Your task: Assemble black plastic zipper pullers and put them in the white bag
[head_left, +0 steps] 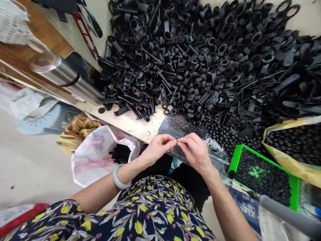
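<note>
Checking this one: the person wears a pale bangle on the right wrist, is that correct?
No, the pale bangle is on the wrist of the left hand, not the right, as the head view shows.

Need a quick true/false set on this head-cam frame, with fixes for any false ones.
1. A pale bangle sits on the left hand's wrist. True.
2. The right hand rests on the green-framed tray. False: it is held apart from the tray, close to the left hand.
3. The white plastic bag beside the left hand holds green parts. False: the pieces showing in it are black.
4. A large heap of black plastic parts lies beyond the hands. True.
</note>
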Motion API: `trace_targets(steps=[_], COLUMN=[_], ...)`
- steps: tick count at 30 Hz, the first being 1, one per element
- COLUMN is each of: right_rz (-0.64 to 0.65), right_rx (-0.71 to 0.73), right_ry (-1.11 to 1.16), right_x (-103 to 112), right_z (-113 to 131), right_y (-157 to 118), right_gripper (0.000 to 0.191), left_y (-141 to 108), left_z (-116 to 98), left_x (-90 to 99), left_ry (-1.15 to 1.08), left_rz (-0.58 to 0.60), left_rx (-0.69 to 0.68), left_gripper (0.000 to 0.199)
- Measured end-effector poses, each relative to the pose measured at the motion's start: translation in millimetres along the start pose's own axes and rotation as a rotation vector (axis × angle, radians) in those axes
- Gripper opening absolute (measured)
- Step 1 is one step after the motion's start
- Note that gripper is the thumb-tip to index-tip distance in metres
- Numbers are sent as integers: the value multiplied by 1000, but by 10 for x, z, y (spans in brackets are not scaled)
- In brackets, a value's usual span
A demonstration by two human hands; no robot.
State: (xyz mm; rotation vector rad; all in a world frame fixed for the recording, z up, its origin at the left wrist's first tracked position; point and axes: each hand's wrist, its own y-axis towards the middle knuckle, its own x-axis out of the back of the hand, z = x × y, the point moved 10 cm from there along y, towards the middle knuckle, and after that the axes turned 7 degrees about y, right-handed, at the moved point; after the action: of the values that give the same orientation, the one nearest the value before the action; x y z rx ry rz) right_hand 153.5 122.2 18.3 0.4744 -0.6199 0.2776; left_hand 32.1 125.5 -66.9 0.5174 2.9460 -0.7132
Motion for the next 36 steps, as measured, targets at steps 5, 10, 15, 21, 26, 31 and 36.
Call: trace_targets(steps=[5,10,15,21,26,31,36], right_rz=[73,47,-66,-211,-308,-308,-360], right_rx=[46,-23,-100,-209,-222,-164,-204], right_ry=[21,95,178,255,183,148,144], right_x=[4,33,69,72,87,105,125], right_z=[-3,-103,-143,-171,-155,-87,-102], right_y=[-3,-42,-136,-277,-343,-321,-338], right_gripper=[14,15,12,20,22,20,20], left_y=[-24,-40,-21,11,-31,-54,-41], left_z=[-39,-37,12,107,132,145,140], left_x=[-9,-34,-96,-180,-274,-281,-309], left_ry=[62,26,-101,-390,-480,-510,-561], left_rz=[-7,3,25,-65,-62,-80,-79], left_rx=[-26,-3,49,141,169,167,156], left_gripper=[36,35,34,29,29,30,30])
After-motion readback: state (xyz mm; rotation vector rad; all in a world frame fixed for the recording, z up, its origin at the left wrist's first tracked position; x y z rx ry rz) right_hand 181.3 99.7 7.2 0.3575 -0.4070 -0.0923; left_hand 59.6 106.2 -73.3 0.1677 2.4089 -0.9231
